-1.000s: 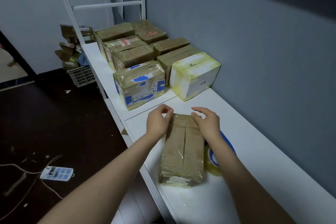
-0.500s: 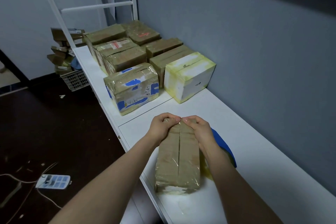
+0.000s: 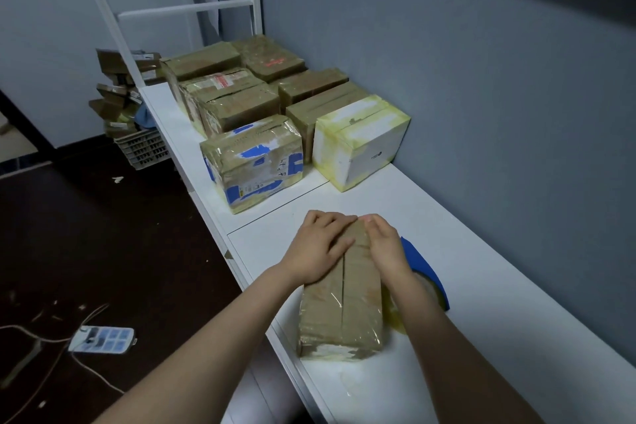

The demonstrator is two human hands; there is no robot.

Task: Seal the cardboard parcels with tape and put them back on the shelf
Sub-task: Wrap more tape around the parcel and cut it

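Note:
A brown cardboard parcel (image 3: 342,310) wrapped in clear tape lies lengthwise on the white shelf (image 3: 481,286), close to its front edge. My left hand (image 3: 320,248) lies flat on the parcel's top, fingers spread across the centre seam. My right hand (image 3: 383,244) rests along the top right edge, its fingertips bent over the far end. A blue tape roll (image 3: 425,268) lies just right of the parcel, partly hidden by my right forearm.
Several taped parcels fill the far part of the shelf, the nearest a blue-patched one (image 3: 253,162) and a white one (image 3: 361,144). A grey wall (image 3: 516,113) runs along the right. On the dark floor lie a power strip (image 3: 101,339) and a basket (image 3: 141,148) of cardboard.
My hands came together at the parcel's far end. The left hand then slid back and flattened on the top. The view has shifted a little.

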